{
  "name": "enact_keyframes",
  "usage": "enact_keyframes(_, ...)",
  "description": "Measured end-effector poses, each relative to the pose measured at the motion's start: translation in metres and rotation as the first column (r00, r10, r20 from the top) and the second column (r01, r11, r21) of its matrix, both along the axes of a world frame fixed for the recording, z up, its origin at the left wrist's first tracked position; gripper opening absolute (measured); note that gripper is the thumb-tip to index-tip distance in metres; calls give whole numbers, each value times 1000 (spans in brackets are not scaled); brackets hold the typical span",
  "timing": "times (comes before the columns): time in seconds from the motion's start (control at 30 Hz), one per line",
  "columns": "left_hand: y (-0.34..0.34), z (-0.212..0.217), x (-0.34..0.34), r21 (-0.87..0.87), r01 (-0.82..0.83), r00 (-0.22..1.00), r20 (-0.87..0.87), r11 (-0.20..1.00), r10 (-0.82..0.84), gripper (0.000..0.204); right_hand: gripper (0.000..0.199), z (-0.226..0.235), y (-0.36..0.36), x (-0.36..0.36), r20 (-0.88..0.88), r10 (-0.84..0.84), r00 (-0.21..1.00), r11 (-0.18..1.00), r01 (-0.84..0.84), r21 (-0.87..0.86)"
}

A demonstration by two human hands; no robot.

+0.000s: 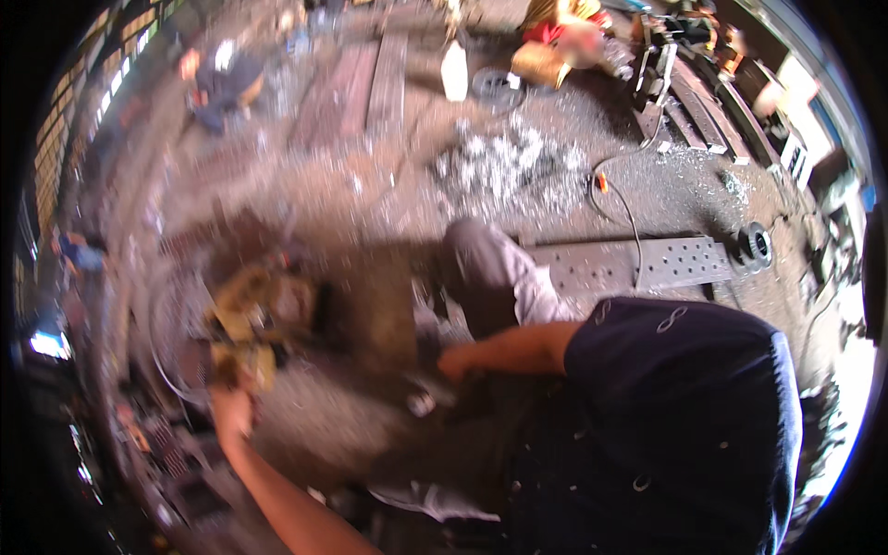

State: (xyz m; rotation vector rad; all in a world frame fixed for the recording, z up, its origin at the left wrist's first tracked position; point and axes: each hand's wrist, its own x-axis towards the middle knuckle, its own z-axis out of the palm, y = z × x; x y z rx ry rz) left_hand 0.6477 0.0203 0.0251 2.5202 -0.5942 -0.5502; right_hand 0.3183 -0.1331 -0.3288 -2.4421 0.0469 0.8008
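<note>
Gritty workshop floor [388,185]; left hand [231,407] seemingly grips a blurred yellow tool [242,324].

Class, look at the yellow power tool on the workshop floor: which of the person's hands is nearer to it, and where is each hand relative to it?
Left. The left hand is right at the lower end of the yellow power tool, apparently gripping it. The right hand is well off to the tool's right, apart from it.

Strong daylight enters from the right edge and through the windows [88,92] at upper left, overexposing both and throwing glare on the metal shavings [504,166]. The left half is smeared by motion blur, the yellow tool [245,324] indistinct. Fisheye distortion bends straight edges near the dark circular rim; a shadow covers the central floor [370,277].
</note>
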Motion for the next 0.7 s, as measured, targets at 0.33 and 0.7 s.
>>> enact_keyframes(0.33, 19, -3, -1, 102, -112, 967, 241, 988, 84, 41, 44, -75, 107, 78, -109, 19, 994, 998, -12, 66)
enact_keyframes(0.7, -9, -3, -14, -51, -138, 983, 112, 989, 143, 31, 30, -217, 168, 145, -50, -137, 989, 990, 134, -48)
